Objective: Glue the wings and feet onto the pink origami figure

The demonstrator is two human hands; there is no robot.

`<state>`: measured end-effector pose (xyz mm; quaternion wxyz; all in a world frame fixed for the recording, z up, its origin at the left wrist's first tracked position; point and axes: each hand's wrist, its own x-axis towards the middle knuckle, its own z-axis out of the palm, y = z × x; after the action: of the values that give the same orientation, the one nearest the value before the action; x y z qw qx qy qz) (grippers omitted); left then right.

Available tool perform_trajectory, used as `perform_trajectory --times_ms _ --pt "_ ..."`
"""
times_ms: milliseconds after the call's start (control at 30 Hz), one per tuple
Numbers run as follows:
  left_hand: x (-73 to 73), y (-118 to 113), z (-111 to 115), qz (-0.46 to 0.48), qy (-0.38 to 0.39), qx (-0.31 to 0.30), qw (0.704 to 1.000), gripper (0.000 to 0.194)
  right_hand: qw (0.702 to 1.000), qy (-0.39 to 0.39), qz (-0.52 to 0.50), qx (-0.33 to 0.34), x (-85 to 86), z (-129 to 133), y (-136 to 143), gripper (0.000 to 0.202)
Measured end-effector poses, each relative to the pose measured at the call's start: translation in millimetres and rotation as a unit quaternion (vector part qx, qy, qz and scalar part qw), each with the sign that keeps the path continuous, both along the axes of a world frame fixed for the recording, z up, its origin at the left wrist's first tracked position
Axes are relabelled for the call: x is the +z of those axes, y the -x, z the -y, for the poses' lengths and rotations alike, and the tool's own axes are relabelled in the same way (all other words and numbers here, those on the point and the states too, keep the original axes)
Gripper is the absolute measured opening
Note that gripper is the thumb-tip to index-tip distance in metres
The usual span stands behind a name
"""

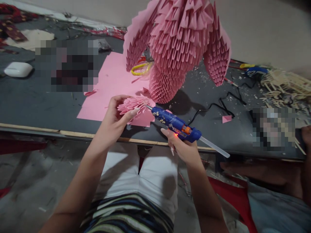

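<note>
My left hand (118, 118) is closed around a small cluster of folded pink paper pieces (132, 105). In my right hand (181, 145) is a blue hot glue gun (170, 121), a red light glowing on its side and a clear glue stick (215, 147) sticking out of its back. The gun's metal nozzle points left, at or very close to the right end of the paper cluster. Just beyond stands a large pink figure of folded paper (179, 42), with a rounded lower part and two hanging wing-like sides. Its top is outside the view.
Pink paper sheets (102, 84) lie under the work, with yellow-handled scissors (139, 69) behind. A black cord (211, 105) winds right towards a pile of pale sticks (286, 84). At left is a white case (18, 69). A person's leg (264, 173) shows at lower right.
</note>
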<state>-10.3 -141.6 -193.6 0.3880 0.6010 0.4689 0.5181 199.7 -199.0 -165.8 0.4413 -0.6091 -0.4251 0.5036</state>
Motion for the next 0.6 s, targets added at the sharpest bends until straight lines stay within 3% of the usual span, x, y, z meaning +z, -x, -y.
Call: perform_trajectory --times_ms 600 --pt "-7.2 3.8 -1.1 0.028 0.010 -0.020 0.999 0.043 0.999 -0.021 0.048 -0.008 -10.4 -3.2 -3.9 0.044"
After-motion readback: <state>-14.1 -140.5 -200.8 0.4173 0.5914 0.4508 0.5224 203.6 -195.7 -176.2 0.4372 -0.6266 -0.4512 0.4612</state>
